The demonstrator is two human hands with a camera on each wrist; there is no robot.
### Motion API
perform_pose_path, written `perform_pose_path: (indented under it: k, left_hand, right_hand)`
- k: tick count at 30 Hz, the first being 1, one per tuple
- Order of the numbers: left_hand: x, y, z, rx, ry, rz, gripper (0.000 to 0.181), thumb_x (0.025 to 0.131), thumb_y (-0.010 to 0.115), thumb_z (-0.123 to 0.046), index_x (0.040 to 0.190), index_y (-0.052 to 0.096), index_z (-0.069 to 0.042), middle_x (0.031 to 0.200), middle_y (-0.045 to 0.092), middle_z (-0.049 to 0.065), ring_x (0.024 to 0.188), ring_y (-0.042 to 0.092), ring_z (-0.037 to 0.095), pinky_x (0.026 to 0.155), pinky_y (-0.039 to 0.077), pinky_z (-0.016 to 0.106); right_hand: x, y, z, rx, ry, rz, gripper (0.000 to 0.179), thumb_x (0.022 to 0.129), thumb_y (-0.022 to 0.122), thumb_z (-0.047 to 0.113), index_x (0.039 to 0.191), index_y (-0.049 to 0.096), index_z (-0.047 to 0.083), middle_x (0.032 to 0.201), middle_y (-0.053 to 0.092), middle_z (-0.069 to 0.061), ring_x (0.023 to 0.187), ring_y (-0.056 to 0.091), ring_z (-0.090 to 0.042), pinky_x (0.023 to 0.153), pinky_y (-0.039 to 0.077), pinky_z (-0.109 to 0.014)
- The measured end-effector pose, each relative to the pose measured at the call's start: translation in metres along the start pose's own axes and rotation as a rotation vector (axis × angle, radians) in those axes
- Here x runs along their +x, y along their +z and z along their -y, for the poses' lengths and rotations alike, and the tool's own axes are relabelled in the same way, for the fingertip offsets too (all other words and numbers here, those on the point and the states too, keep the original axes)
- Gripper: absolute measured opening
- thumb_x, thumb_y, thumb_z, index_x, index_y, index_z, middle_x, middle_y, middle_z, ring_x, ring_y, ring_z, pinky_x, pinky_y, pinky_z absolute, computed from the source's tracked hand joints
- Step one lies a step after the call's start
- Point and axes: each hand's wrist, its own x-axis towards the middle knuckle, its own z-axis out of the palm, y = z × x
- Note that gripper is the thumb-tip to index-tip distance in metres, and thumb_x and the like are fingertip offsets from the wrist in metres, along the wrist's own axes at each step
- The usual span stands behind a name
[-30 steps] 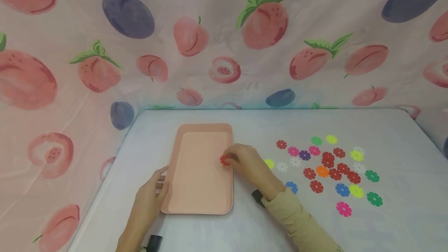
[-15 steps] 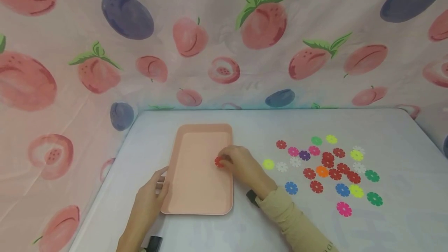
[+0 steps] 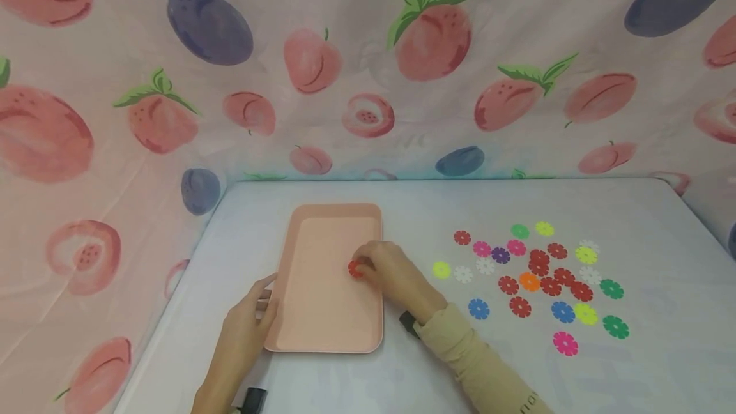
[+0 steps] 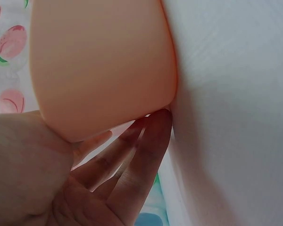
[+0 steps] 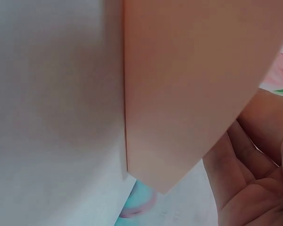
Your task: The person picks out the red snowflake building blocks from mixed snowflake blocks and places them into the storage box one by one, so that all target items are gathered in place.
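Note:
A shallow peach-coloured tray point(image 3: 324, 280) lies on the table, longer from front to back than it is wide. My left hand point(image 3: 244, 321) holds its left edge, the thumb at the rim and the fingers point(image 4: 144, 155) against the outer side near the tabletop. Over the tray's right half, my right hand point(image 3: 391, 270) pinches a red notched plastic disc, a snowflake building piece point(image 3: 354, 269), between thumb and fingertips. In the right wrist view the tray wall point(image 5: 193, 80) hides the fingertips and the disc.
Several more snowflake discs lie scattered right of the tray, among them an orange disc point(image 3: 529, 282), a purple disc point(image 3: 500, 255) and a pink disc point(image 3: 565, 344). A fruit-print cloth point(image 3: 425, 107) hangs behind the white table point(image 3: 414, 203).
My right hand has moved left and slightly down with the red disc, further over the tray. My left hand and the tray have stayed in place.

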Motion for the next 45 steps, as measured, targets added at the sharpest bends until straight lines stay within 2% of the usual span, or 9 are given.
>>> perform_pose_path:
  k: [13, 20, 28, 45]
  left_hand:
    - [0.001, 0.001, 0.0, -0.009, -0.01, 0.007, 0.047, 0.1, 0.058, -0.012, 0.145, 0.047, -0.013, 0.12, 0.067, 0.018, 0.099, 0.07, 0.033, 0.077, 0.061, 0.041]
    - [0.001, 0.001, 0.0, -0.007, -0.012, 0.002, 0.046, 0.1, 0.058, -0.012, 0.145, 0.047, -0.013, 0.119, 0.067, 0.018, 0.1, 0.07, 0.032, 0.079, 0.06, 0.041]
    - [0.001, 0.0, -0.001, -0.012, -0.014, 0.007, 0.047, 0.1, 0.058, -0.012, 0.145, 0.047, -0.014, 0.12, 0.067, 0.017, 0.101, 0.07, 0.032, 0.079, 0.061, 0.041]
    - [0.001, 0.0, 0.0, -0.017, -0.004, 0.005, 0.047, 0.1, 0.058, -0.012, 0.145, 0.047, -0.013, 0.119, 0.067, 0.018, 0.1, 0.07, 0.033, 0.079, 0.06, 0.042]
  right_hand:
    - [0.009, 0.009, -0.001, -0.035, -0.024, 0.026, 0.01, 0.086, 0.077, 0.008, 0.096, 0.076, 0.006, 0.083, 0.068, -0.001, 0.077, 0.059, -0.013, 0.079, 0.058, -0.027]
    - [0.011, 0.011, 0.001, -0.083, 0.021, 0.058, 0.014, 0.088, 0.075, 0.007, 0.103, 0.075, 0.007, 0.088, 0.068, -0.002, 0.08, 0.06, -0.013, 0.083, 0.059, -0.028]
    - [0.012, 0.013, 0.001, -0.126, -0.031, 0.043, 0.013, 0.091, 0.071, 0.004, 0.104, 0.074, 0.004, 0.089, 0.068, -0.004, 0.079, 0.06, -0.012, 0.081, 0.059, -0.028]
    - [0.011, 0.013, 0.001, -0.133, -0.035, 0.033, 0.017, 0.091, 0.072, 0.006, 0.108, 0.073, 0.006, 0.095, 0.068, -0.003, 0.082, 0.061, -0.011, 0.083, 0.059, -0.026]
